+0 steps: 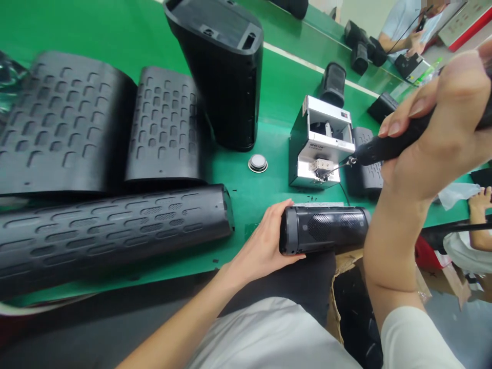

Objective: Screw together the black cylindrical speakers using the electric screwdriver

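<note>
My left hand [265, 246] grips the end of a black speaker body [323, 229] that lies on its side at the near edge of the green table [269, 200]. My right hand [434, 138] is wrapped round a black electric screwdriver [388, 146]. Its bit tip touches the slot of a small white screw feeder box [321, 141] just behind the speaker.
Several black perforated shells [96, 133] lie at the left, with a long one [111, 230] in front. A tall black housing [226, 66] stands behind. A round silver disc [257, 163] lies on the mat. Other people's hands [480, 202] work at the right and far right.
</note>
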`<state>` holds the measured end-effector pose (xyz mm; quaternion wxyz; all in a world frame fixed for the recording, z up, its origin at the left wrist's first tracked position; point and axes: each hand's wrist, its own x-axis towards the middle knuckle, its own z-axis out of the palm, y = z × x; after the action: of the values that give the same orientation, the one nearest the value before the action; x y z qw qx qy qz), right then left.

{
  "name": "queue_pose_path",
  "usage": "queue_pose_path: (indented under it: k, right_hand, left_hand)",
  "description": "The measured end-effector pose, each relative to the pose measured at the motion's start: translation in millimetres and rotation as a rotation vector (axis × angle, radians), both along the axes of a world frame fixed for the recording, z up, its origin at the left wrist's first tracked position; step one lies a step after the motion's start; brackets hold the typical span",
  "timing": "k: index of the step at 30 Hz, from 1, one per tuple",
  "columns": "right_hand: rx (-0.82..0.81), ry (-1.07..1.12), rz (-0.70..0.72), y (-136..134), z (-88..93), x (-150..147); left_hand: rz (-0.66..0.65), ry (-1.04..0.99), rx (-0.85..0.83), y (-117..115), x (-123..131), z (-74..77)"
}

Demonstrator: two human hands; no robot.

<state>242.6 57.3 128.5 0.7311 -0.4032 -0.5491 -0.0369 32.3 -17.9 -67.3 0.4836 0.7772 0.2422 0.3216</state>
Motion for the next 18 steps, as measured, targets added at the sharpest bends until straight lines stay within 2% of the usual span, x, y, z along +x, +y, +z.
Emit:
queue_pose_path:
  k: [2, 5, 8, 18]
  right_hand:
    - [0.055, -0.044, 0.026, 0, 1.3, 3]
    - [-0.008, -0.039, 0.003, -4, 5.1, 3]
    - [-0.005, -0.002, -0.037, -7, 7.1, 1]
    - [0.088, 0.016, 0.002, 6, -0.2, 4]
  left_hand:
    - [0.002, 0.005, 0.006, 0, 0, -0.1]
    - [0.007, 0.01, 0.008, 0, 0, 0.4]
    - [0.005, 0.012, 0.011, 0, 0, 1.0]
    - [0.01, 0.016, 0.016, 0, 0, 1.2]
